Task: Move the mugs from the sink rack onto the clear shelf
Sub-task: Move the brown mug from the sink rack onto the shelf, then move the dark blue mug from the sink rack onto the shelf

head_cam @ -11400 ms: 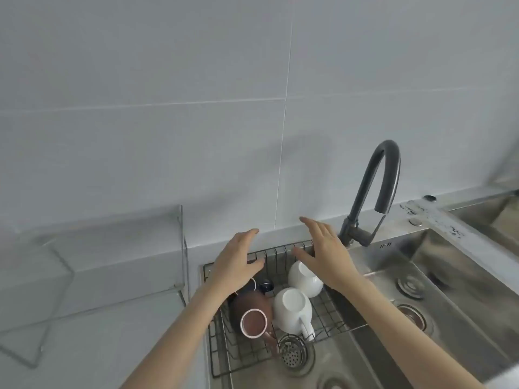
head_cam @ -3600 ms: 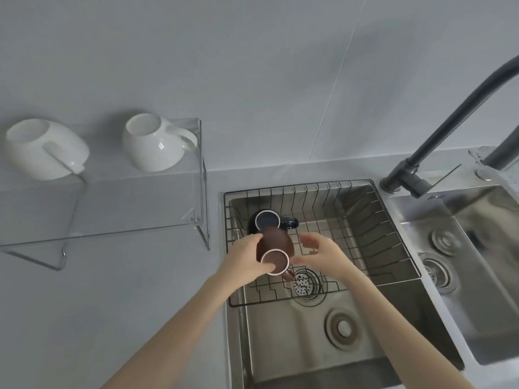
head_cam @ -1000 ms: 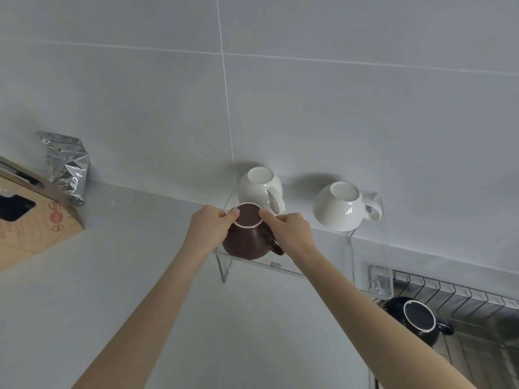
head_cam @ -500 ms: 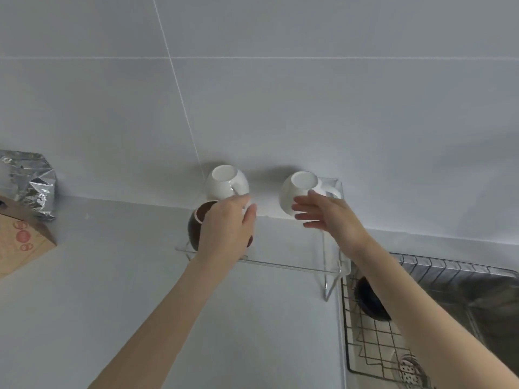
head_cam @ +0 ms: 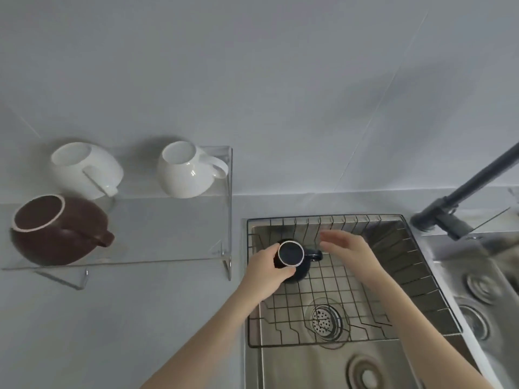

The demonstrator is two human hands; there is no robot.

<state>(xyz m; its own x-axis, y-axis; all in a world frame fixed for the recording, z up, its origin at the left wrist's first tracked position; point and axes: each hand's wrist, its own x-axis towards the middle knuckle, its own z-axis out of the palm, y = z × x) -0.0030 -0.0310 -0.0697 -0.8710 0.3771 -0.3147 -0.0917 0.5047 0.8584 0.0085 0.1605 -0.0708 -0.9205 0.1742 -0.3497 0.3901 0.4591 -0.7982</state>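
The last mug, a dark mug [head_cam: 292,255], stands in the far left corner of the sink rack [head_cam: 365,290], its mouth up and its handle pointing right. The left hand [head_cam: 271,266] is wrapped around its left side, while the right hand [head_cam: 346,249] hangs open just right of the handle, not touching. The clear shelf [head_cam: 168,234] lies to the left, so the left hand is better placed to carry it.
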